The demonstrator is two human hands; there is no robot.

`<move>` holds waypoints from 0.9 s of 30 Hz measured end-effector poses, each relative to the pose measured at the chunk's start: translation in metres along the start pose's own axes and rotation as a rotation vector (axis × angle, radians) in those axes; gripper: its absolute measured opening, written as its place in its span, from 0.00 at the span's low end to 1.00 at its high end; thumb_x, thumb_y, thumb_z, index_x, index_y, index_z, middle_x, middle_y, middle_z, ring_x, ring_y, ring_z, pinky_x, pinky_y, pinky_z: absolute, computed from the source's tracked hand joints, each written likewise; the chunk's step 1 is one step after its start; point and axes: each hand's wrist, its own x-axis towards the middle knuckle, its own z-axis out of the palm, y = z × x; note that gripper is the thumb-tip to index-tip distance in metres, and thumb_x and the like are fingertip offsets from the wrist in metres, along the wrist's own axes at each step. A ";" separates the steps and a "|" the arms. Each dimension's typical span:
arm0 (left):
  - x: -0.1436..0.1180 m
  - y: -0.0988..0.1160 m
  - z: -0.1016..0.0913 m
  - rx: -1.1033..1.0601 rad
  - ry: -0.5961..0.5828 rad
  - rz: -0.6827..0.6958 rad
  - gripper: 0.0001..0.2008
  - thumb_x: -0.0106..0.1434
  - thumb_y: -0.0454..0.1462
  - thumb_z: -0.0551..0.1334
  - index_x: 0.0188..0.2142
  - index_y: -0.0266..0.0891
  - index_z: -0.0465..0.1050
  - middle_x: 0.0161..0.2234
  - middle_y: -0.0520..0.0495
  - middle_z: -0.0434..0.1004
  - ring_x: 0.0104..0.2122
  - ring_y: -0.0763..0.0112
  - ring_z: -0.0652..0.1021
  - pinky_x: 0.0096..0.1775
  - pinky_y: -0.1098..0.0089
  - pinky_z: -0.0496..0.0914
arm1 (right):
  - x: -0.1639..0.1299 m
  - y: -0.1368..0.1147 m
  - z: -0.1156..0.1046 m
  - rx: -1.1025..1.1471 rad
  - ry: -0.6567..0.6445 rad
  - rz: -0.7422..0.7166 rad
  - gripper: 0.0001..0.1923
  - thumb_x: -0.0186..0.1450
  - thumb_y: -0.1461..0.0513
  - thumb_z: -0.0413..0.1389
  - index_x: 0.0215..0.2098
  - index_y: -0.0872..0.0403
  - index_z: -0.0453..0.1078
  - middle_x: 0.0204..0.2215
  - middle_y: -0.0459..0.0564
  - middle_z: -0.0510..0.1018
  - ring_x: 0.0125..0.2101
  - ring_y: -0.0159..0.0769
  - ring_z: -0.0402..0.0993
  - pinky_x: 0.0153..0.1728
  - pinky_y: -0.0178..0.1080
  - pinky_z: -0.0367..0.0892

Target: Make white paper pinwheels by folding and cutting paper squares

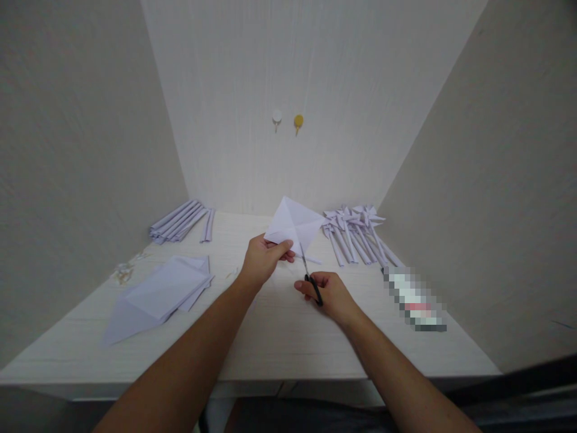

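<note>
Paper square (294,227), white and creased along both diagonals, is held up above the table (270,337) by the left hand (262,260), thumb and fingers pinched narrow on its lower left corner so the sheet stands nearly upright and faces the camera, clear of the surface; that lift probably gives the blades free room underneath. Right hand (331,294) is closed through the black handles of the scissors (310,273), fingers curled tight around the loops, with the blades pointing up and meeting the sheet at its bottom corner, seemingly in line with a crease. Whether the blades stand apart or together I cannot tell; they are too thin at this size. Both forearms reach in from the near edge, hands close together over the middle of the table. To the left lies a stack of flat sheets (160,294), loosely fanned, within easy reach of the left hand. Behind it, against the left wall, lies a bundle of rolled paper sticks (180,221). On the right, toward the back, is a cluster of finished paper pinwheels (356,234) on sticks, laid side by side. Small scraps or pins (124,272) sit near the left edge. A blurred object (415,299) lies right of the scissor hand. Two round hooks (287,120) hang on the back wall.
</note>
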 end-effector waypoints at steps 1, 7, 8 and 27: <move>0.000 0.000 0.000 0.010 -0.001 -0.002 0.11 0.49 0.39 0.71 0.27 0.33 0.76 0.21 0.46 0.80 0.21 0.69 0.79 0.30 0.68 0.75 | 0.000 0.000 0.000 0.006 -0.001 0.002 0.21 0.53 0.49 0.66 0.17 0.54 0.67 0.12 0.38 0.60 0.15 0.25 0.51 0.18 0.35 0.45; 0.001 -0.002 -0.001 0.043 -0.025 -0.010 0.10 0.50 0.40 0.70 0.25 0.34 0.76 0.21 0.46 0.79 0.20 0.69 0.78 0.30 0.68 0.74 | 0.001 0.003 0.000 0.016 0.002 0.017 0.22 0.54 0.48 0.66 0.17 0.54 0.67 0.11 0.38 0.60 0.15 0.25 0.51 0.18 0.35 0.45; 0.001 -0.002 -0.001 0.047 -0.034 -0.014 0.10 0.50 0.40 0.69 0.24 0.34 0.76 0.20 0.47 0.78 0.20 0.70 0.77 0.29 0.68 0.73 | 0.001 0.003 0.000 0.015 0.002 0.017 0.22 0.54 0.48 0.67 0.18 0.54 0.67 0.11 0.38 0.60 0.15 0.25 0.50 0.18 0.35 0.45; 0.002 -0.002 -0.004 0.200 -0.091 -0.022 0.16 0.54 0.44 0.67 0.16 0.37 0.74 0.17 0.49 0.73 0.19 0.72 0.71 0.26 0.71 0.67 | -0.003 -0.001 0.001 -0.012 0.052 -0.023 0.24 0.53 0.47 0.67 0.15 0.53 0.64 0.11 0.39 0.61 0.15 0.26 0.51 0.18 0.35 0.47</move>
